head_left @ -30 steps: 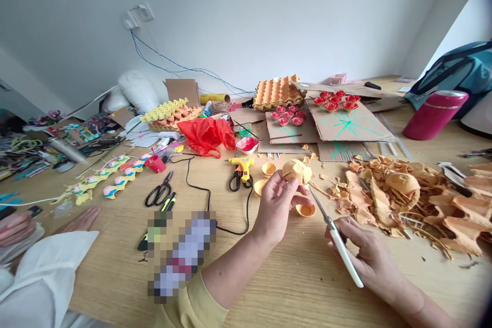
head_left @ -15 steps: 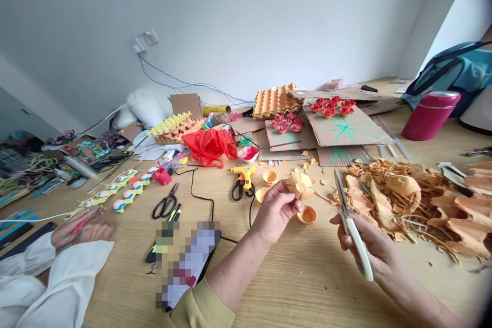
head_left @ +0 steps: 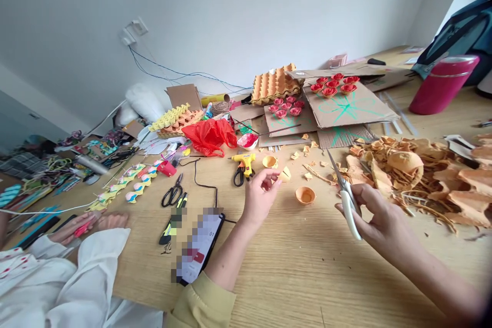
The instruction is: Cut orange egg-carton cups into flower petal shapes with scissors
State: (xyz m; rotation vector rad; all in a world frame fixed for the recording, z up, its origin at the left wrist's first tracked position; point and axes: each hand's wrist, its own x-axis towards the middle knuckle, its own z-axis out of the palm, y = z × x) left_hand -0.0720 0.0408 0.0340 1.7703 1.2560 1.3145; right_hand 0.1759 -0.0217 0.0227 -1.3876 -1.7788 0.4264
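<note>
Well to the left of the yellow glue gun [head_left: 246, 160], a co-worker's hand [head_left: 71, 228] in a white sleeve holds something red. Nearer the glue gun on that same side I see painted carton strips [head_left: 142, 184], a small red cup [head_left: 166, 168] and black-handled scissors [head_left: 172, 195]. Just on the near side of the glue gun and slightly right, the person's left hand [head_left: 261, 197] is raised, thumb and fingers drawn narrowly together. A pale carton cup [head_left: 285, 175] with a dark slit sits right at those fingertips, to the glue gun's right; I cannot tell whether they grip it or merely touch it. An orange cup [head_left: 305, 195] rests mouth up, farther right of the glue gun and apart from the fingers. Farther right again, the right hand [head_left: 376, 210] wraps its fingers around white-handled scissors [head_left: 348, 212]. Carton scraps [head_left: 378, 177] lie heaped well right of the glue gun, a pink flask [head_left: 444, 84] behind them.
</note>
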